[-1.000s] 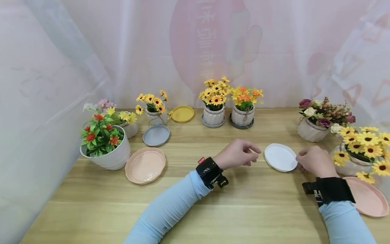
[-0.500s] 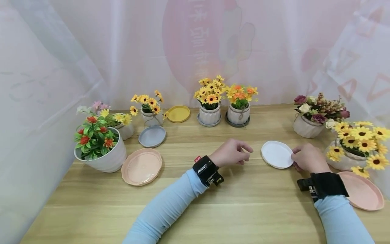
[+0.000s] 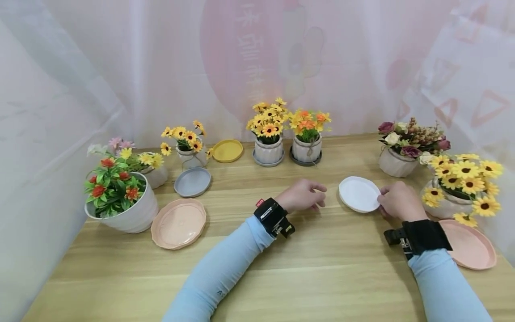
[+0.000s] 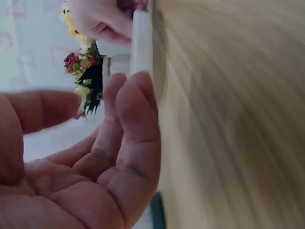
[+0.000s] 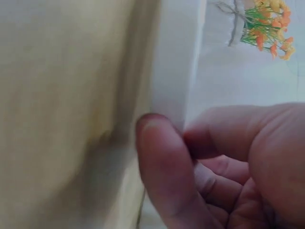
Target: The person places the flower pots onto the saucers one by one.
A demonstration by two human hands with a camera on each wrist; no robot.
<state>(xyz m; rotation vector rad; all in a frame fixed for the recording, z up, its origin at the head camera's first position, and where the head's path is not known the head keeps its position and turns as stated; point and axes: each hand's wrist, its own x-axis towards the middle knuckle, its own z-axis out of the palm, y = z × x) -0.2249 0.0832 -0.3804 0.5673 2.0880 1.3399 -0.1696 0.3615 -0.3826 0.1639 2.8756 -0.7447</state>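
Note:
In the head view, my right hand (image 3: pixel 400 200) pinches the right rim of a white saucer (image 3: pixel 359 193) between thumb and fingers. The right wrist view shows the thumb (image 5: pixel 162 157) against the edge of the saucer (image 5: pixel 176 57), with a shadow on the table beside it. To the left of the saucer my left hand (image 3: pixel 303 195) holds nothing, its fingers loosely bent. In the left wrist view the fingertips of the left hand (image 4: pixel 109 157) appear close to the saucer's edge (image 4: pixel 141 43); whether they touch is hidden there, but the head view shows a gap.
Pink saucers stand left (image 3: pixel 179 223) and right (image 3: pixel 468 245); grey (image 3: pixel 192 182) and yellow (image 3: pixel 227 151) ones lie farther back. Potted flowers include a red-flowered pot (image 3: pixel 124 201), purple roses (image 3: pixel 398 163), a sunflower pot (image 3: pixel 446 203) and two rear pots on saucers (image 3: pixel 268 152). A curtain (image 3: pixel 161 67) hangs behind.
My right thumb and fingers have closed on the white saucer's rim, and the saucer has shifted slightly away from me. The left hand stays beside it. The head view has turned a little right.

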